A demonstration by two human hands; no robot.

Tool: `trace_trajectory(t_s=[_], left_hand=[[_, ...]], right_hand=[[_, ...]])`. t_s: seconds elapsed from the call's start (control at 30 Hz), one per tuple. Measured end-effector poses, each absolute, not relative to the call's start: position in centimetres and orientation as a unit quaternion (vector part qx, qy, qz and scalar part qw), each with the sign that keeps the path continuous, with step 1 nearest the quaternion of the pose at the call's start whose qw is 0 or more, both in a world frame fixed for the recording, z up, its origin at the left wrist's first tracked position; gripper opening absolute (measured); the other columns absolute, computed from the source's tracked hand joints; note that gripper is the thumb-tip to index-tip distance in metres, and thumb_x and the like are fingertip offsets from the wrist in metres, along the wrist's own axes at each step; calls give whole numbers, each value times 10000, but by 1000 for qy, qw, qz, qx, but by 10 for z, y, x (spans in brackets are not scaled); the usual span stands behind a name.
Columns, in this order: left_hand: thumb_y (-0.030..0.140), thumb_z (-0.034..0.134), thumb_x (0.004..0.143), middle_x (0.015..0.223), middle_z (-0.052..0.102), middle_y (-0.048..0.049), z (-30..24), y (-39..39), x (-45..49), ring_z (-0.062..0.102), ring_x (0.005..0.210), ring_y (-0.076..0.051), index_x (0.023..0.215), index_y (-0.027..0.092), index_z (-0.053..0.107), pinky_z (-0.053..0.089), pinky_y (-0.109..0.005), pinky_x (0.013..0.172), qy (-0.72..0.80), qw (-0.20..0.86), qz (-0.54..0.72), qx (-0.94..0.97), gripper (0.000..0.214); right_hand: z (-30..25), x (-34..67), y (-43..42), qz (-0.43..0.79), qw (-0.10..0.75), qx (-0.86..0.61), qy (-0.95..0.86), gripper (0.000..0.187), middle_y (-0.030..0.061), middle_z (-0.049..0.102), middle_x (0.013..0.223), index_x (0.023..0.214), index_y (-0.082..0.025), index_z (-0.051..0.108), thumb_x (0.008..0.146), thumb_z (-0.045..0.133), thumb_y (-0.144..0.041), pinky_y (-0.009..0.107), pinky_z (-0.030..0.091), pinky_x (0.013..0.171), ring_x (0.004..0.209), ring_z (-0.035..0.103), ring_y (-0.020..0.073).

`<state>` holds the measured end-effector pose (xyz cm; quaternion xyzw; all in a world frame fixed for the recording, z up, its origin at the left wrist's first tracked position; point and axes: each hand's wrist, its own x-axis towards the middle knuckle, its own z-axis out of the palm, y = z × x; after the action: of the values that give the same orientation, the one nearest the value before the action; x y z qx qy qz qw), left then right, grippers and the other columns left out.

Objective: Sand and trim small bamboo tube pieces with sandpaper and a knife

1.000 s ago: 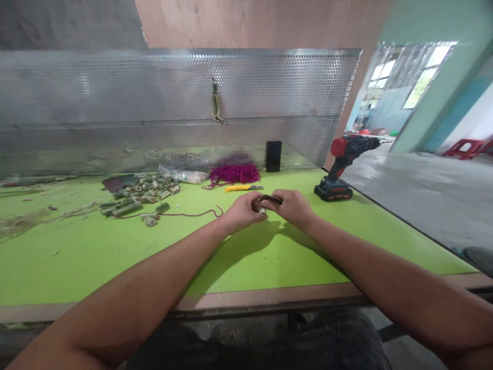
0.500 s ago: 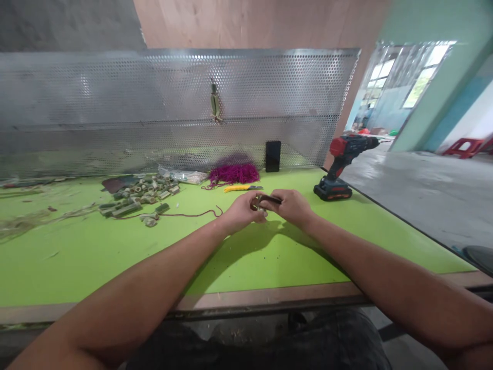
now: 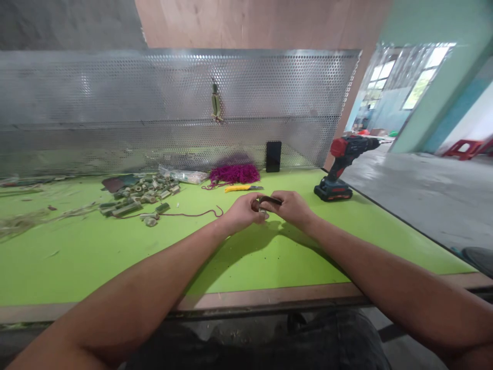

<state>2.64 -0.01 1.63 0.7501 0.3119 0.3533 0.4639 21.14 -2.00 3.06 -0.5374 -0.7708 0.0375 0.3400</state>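
My left hand (image 3: 246, 209) is closed around a short piece of bamboo (image 3: 262, 209), mostly hidden by the fingers. My right hand (image 3: 291, 206) pinches a dark, thin strip that looks like sandpaper (image 3: 272, 200). Its free end lies against the bamboo piece. Both hands are just above the green tabletop (image 3: 246, 267), nearly touching each other. Right behind them lies a yellow utility knife (image 3: 236, 188), its blade pointing right.
Cut bamboo pieces (image 3: 148, 190) lie piled on the left beside a dark red cord (image 3: 192, 215). Behind are purple string (image 3: 234, 173), a bag of thin sticks (image 3: 187, 176) and a phone (image 3: 273, 156). A cordless drill (image 3: 337, 167) stands right. A bamboo figure (image 3: 215, 103) hangs on the perforated panel (image 3: 154, 92).
The dark strip and the bamboo piece have shifted and tilted slightly between my fingers. Both hands stay in nearly the same place.
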Motion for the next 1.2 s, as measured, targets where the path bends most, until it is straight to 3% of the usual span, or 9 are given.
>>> trace_trajectory(t_s=[0.33,0.47,0.6,1.2], left_hand=[[173,741,681,683,592,32,22,-6,27,613,597,-111,1022,130,616,559,-270,602,327,461,350,747,366],[144,736,671,774,642,-12,20,-3,26,625,650,-120,1025,124,618,560,-277,626,324,467,345,747,374],[204,742,690,744,628,0,18,-1,25,630,648,-131,1051,137,613,568,-302,644,330,462,339,750,389],[142,740,663,778,639,-16,18,-3,26,635,678,-131,1010,125,614,562,-274,632,315,477,341,746,369]], right_hand=[[31,211,-21,23,344,-553,-759,491,5,541,587,664,-177,624,831,564,-635,263,233,522,544,410,117],[32,210,-22,35,316,-538,-781,445,9,568,606,674,-181,641,823,598,-598,261,244,534,561,430,120],[32,210,-21,32,330,-552,-765,467,12,569,614,678,-175,636,838,572,-609,263,236,529,560,435,121],[30,211,-19,44,320,-531,-783,453,2,549,597,655,-176,627,823,594,-595,259,239,526,561,432,118]])
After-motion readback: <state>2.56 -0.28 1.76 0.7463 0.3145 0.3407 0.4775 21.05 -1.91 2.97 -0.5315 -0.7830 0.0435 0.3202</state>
